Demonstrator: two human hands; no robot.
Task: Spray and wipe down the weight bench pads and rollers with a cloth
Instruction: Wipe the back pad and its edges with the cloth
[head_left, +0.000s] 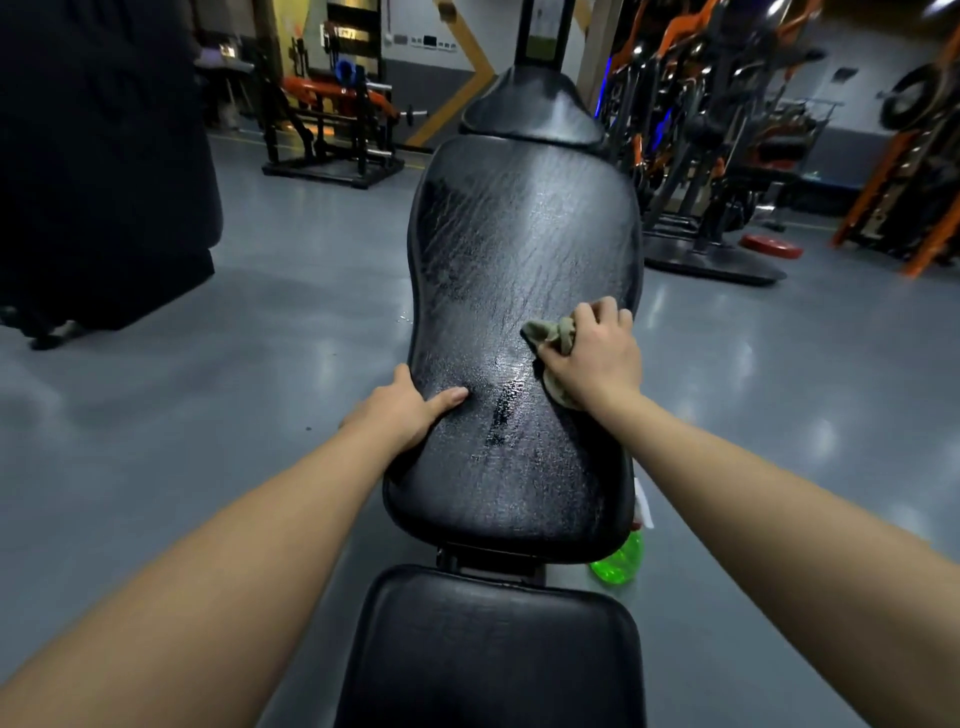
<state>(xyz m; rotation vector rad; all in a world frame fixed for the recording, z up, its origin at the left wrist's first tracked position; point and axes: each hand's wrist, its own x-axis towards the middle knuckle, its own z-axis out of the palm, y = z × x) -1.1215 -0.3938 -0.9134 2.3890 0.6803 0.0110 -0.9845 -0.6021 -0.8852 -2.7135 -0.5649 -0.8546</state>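
A long black back pad (519, 249) of the weight bench runs away from me, its cracked surface shiny with wet streaks. My right hand (597, 353) grips a bunched grey-green cloth (545, 332) against the pad's right side. My left hand (410, 410) holds the pad's left edge, thumb lying on top and fingers wrapped over the side. A black seat pad (493, 649) sits nearest me. A smaller head pad (535, 114) lies at the far end. A green spray bottle (621, 561) stands on the floor under the pad's right edge, partly hidden.
Grey glossy floor (208, 389) surrounds the bench. A large dark object (98, 171) stands at the left. Orange and black gym machines (753, 130) line the right, with a red weight plate (771, 245) on the floor. Another bench machine (332, 119) is at the back left.
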